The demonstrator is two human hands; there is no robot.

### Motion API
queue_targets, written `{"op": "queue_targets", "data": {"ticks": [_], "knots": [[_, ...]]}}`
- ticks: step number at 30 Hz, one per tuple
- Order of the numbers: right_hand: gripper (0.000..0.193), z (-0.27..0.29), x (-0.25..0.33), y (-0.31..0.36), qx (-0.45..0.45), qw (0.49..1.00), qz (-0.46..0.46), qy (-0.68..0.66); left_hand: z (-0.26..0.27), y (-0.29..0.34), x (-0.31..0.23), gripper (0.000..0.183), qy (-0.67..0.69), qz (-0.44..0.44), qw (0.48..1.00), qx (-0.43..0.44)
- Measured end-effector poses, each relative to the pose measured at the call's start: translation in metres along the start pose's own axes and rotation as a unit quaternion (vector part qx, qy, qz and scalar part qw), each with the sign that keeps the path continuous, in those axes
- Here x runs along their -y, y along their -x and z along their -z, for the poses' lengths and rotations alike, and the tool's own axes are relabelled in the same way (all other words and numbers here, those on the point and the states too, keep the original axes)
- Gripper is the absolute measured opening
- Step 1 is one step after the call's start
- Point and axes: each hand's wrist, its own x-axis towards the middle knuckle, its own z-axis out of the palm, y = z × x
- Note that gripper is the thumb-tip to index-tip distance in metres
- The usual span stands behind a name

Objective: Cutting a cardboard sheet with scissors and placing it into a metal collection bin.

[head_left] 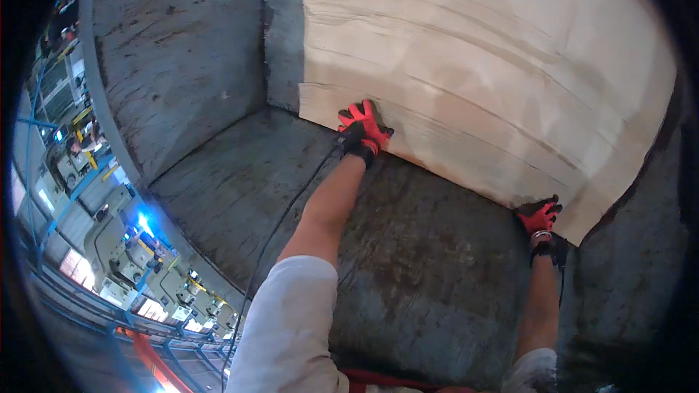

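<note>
Head view: a large tan cardboard sheet [466, 65], creased in long bands, covers most of one grey metal panel [285, 36], with a bare strip of the panel showing along its left edge. The sheet's lower edge slants down to the right near the seam with the next panel. Near that edge, toward the left, the person's left hand [368, 129], in a red and black glove, rests on the cardboard with its fingers apart. Near the sheet's lower right corner is the right hand [539, 215], gloved alike, fingers partly bent; from here I cannot tell whether it grips the edge or only presses on it.

I judge the sheet could buckle along its creases if the two hands pushed unevenly, and its right corner could slip if that touch is light. The black cable [277, 220] beside the left forearm could snag on the lower left corner.

The surrounding metal walls are stained and scuffed. Beyond their left rim, tilted in this view, lies a workshop: pale machines, blue rails, a blue-white glare [145, 224] and an orange-red beam [156, 364].
</note>
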Motion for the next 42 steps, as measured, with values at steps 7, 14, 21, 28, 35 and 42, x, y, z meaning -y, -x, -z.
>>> {"op": "queue_targets", "data": {"ticks": [7, 14, 21, 28, 35, 42], "knots": [[0.100, -0.002, -0.030, -0.010, -0.095, 0.994, 0.054, -0.008, -0.015, -0.021, -0.002, 0.077, 0.106, -0.145, 0.983, 0.047], [0.063, 0.057, -0.039, 0.004, 0.048, 0.989, 0.064, -0.123, -0.002, 0.009, 0.011, 0.062, 0.024, -0.293, 0.955, -0.045], [0.054, 0.025, 0.002, 0.009, 0.019, 0.995, 0.099, -0.018, -0.030, 0.019, -0.014, 0.057, -0.034, -0.267, 0.955, 0.129], [0.055, 0.034, 0.002, 0.008, 0.027, 0.997, 0.070, 0.002, -0.024, 0.034, -0.033, 0.055, -0.089, -0.267, 0.954, 0.100], [0.054, 0.072, -0.005, 0.027, 0.125, 0.988, 0.091, -0.013, -0.010, 0.031, -0.049, 0.058, -0.165, -0.356, 0.900, 0.189], [0.046, 0.128, -0.003, 0.127, 0.029, 0.980, 0.192, -0.047, 0.104, 0.097, -0.055, 0.055, -0.030, -0.429, 0.870, 0.241]]}}
